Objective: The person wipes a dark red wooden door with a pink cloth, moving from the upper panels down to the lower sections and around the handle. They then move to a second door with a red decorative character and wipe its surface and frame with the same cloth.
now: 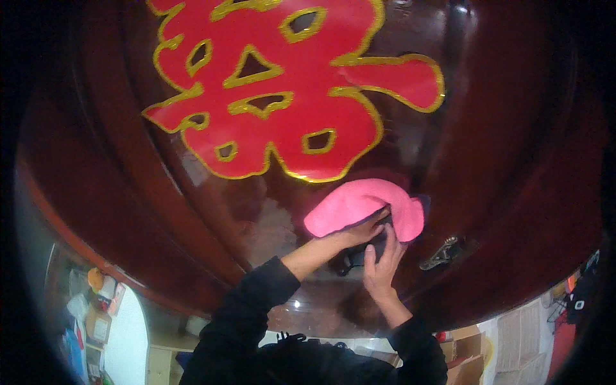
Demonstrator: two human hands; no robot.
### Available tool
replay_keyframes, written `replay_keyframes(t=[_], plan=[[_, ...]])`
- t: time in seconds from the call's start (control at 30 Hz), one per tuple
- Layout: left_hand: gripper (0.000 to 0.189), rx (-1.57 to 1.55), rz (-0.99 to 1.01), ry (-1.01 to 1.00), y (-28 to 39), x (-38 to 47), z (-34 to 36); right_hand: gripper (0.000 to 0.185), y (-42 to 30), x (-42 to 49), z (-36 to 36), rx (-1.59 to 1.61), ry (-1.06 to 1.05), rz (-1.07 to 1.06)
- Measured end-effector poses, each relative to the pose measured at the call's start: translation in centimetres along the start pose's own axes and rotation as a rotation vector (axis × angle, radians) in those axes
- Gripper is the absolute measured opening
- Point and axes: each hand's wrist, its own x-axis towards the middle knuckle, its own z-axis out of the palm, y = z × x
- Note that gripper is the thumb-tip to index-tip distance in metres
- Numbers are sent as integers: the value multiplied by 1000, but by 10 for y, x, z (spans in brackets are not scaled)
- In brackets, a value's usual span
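Observation:
A bright pink cloth (353, 204) with a dark underside is folded over the fingers of my left hand (358, 234). Its folds hide those fingertips. My right hand (386, 267) is just right of the left one, thumb and fingers apart, fingertips close to or touching the cloth's lower edge. Both are in front of a glossy, dark red-brown wooden surface (226, 231). On that surface, above the cloth, is a large red paper-cut character (308, 113) edged in glittery gold. A small black object (344, 270) shows below my hands; what it is cannot be made out.
An ornate metal fitting (439, 254), like a handle, sits on the wood right of my hands. At lower left are a pale cabinet (161, 365), a white panel (126, 337) and mixed items. Cardboard boxes (464, 356) stand at lower right.

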Motion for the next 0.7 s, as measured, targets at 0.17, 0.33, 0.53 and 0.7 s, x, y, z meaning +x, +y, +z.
replay_keyframes(t=[0.17, 0.33, 0.53, 0.7], plan=[[46, 47, -20, 71, -38, -57, -50, 60, -42, -1, 41, -58, -54, -204], [40, 292, 64, 429, -63, -111, -88, 60, -81, 3, 86, -44, -67, -348], [45, 691, -278, 338, -112, -182, -154, 36, -120, 21, 142, -174, -78, -623], [66, 687, -325, 778, -117, -243, -228, 49, -166, 43, 199, -91, -50, -843]])
